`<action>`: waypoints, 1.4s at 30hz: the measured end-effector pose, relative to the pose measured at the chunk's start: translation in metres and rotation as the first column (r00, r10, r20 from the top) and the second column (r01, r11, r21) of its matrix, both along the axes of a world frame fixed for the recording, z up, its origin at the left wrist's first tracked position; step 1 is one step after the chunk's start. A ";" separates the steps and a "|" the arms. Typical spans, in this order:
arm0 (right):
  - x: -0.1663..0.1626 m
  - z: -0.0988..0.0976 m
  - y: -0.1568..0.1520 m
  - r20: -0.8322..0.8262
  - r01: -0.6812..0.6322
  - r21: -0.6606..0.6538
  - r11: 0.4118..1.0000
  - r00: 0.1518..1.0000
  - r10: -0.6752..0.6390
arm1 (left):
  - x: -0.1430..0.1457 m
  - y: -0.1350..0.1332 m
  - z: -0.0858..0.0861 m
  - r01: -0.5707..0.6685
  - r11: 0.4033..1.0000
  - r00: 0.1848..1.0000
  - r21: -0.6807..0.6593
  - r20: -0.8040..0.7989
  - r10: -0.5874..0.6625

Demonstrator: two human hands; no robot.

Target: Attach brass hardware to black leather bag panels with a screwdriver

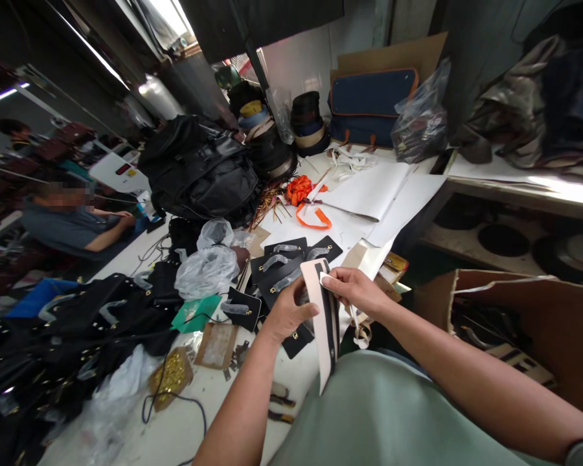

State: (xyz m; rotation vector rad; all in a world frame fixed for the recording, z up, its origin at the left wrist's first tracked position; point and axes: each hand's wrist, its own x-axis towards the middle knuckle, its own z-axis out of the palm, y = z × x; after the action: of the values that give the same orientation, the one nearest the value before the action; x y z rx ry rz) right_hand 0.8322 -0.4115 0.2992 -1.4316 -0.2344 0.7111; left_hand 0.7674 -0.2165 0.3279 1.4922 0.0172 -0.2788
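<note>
At the far left, a person (63,220) in a dark top sits beyond the surface (236,404), forearms forward. Below, black bags (97,291) with plastic-wrapped handles are heaped, a blue sheet (36,298) among them. Clear film (109,414) lies next, then a small box of gold bits (171,375), a dark cord (194,404) looping beside it. Farther back sits a big black bag (199,171); nearer are a bunched clear bag (206,270), a green sheet (194,314) and a shallow box (216,346).

Several black panels (274,262) with wrapped handles overlap in the middle. In front of them the left hand (289,310) is closed around the edge of a pale strip (318,336), thumb on its face, fingers mostly hidden behind. The strip stands on end, a black band along it, its lower end near the green apron (369,414). The right hand (354,291) pinches a small white tab (323,278) at the strip's upper part, thumb and finger together.

Behind lie an orange ribbon (313,217), white paper (369,191) and a blue bag (374,97). At the right stands an open carton (539,317) with dark pieces inside.
</note>
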 end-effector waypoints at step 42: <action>-0.047 -0.006 -0.032 0.115 -0.078 -0.203 0.976 0.988 0.103 | -0.010 -0.004 -0.014 -0.525 0.850 0.829 -0.024 -0.241 0.505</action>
State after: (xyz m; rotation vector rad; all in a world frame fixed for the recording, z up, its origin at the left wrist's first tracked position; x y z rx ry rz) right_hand 0.7851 -0.4434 0.2936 -1.6673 -0.3361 0.7356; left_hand 0.7570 -0.2200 0.3140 1.3024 0.5811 -0.0046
